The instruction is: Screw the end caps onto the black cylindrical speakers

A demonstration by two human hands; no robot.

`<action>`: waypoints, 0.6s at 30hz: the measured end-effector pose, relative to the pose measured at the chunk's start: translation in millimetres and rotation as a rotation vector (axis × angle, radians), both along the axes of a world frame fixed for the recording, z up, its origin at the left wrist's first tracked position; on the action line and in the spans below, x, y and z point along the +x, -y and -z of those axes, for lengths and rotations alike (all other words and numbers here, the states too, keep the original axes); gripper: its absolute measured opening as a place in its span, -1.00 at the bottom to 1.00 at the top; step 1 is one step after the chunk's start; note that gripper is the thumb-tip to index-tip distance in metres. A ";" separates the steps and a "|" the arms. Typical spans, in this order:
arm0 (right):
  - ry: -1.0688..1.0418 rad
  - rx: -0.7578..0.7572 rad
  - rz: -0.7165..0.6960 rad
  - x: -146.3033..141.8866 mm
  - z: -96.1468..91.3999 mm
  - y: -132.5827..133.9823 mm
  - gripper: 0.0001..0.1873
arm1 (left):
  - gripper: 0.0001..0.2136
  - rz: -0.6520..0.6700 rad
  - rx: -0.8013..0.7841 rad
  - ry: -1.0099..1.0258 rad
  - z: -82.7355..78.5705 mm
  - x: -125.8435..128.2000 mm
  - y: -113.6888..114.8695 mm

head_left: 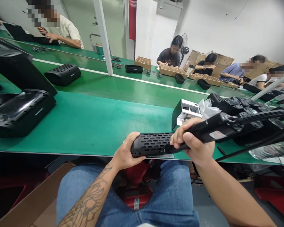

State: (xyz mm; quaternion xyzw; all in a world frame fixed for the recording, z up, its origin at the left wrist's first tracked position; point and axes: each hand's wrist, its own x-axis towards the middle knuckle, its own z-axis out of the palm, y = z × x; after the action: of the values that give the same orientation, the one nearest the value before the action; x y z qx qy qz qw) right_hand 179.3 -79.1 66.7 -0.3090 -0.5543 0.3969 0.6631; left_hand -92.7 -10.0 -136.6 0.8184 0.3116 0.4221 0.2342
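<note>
A black slotted housing (151, 143) lies at the near edge of the green bench. My left hand (127, 153) grips its left end, thumb on the near side and fingers over the far side. In my right hand (196, 142) is a black electric screwdriver (207, 129), its cable running off to the right. The screwdriver's tip meets the near right part of the housing, close to its lower edge. My right fingers hide the housing's right end. Any screw at the tip is too small to make out.
Behind my right hand stands an open box (188, 110) with small parts, beside a plastic bag (208, 108). Several black housings (241, 104) crowd the right side. Larger black units (21, 113) stand at left. Another housing (63, 74) lies on the green belt (142, 88). Co-workers sit across.
</note>
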 end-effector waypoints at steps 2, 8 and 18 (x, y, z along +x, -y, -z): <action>0.039 -0.015 0.006 -4.3 6.9 -4.6 -0.64 | 0.03 0.010 -0.009 0.004 -1.1 0.3 -0.1; 0.084 -0.040 0.004 -4.4 16.8 -14.2 -0.73 | 0.05 0.025 -0.013 0.014 -4.4 2.1 1.4; 0.124 -0.115 -0.047 -7.1 21.6 -21.1 -0.62 | 0.03 0.030 -0.009 0.022 -4.9 2.0 0.8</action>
State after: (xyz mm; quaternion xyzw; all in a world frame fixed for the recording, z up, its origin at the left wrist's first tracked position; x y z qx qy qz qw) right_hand 172.1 -58.0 45.1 -0.3572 -0.5776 0.4238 0.5993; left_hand -90.8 -10.8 -131.7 0.8171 0.2988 0.4263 0.2477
